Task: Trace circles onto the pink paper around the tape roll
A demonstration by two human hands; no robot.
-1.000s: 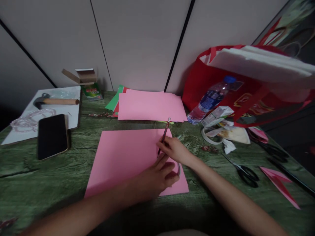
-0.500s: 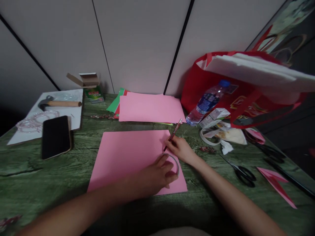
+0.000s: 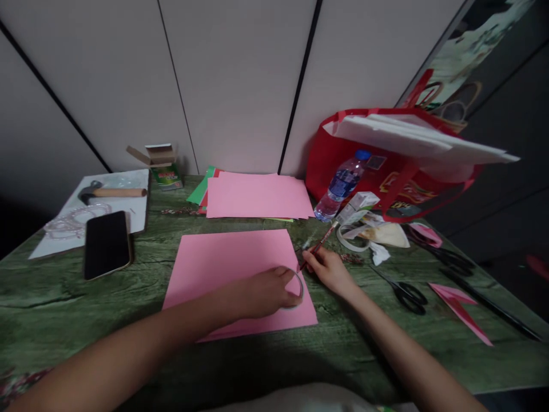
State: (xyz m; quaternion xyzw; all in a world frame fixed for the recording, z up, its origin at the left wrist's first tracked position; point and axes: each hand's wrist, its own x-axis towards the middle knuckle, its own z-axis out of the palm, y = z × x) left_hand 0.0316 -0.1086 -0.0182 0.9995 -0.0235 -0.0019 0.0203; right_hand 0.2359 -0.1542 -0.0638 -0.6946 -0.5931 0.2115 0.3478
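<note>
A sheet of pink paper (image 3: 231,252) lies flat on the green wood-patterned table. My left hand (image 3: 270,293) presses a thin grey ring (image 3: 302,286) against the paper's right part, fingers curled over its left side; most of the ring is hidden under them. In my right hand (image 3: 328,268), fingers closed round it, is a dark red pencil (image 3: 322,241). Its lower tip meets the paper near the upper right of the ring, and its upper end leans to the right.
Behind the sheet lies a stack of pink paper (image 3: 257,195). A phone (image 3: 107,245) and a hammer (image 3: 115,193) are on the left. To the right are a water bottle (image 3: 341,186), a red bag (image 3: 315,154), a tape roll (image 3: 349,243), scissors (image 3: 407,296) and folded pink paper (image 3: 463,309).
The pencil tip has moved round from the top of the ring to its upper right side, and the pencil leans further right. My left hand still holds the ring down. The view has shifted slightly.
</note>
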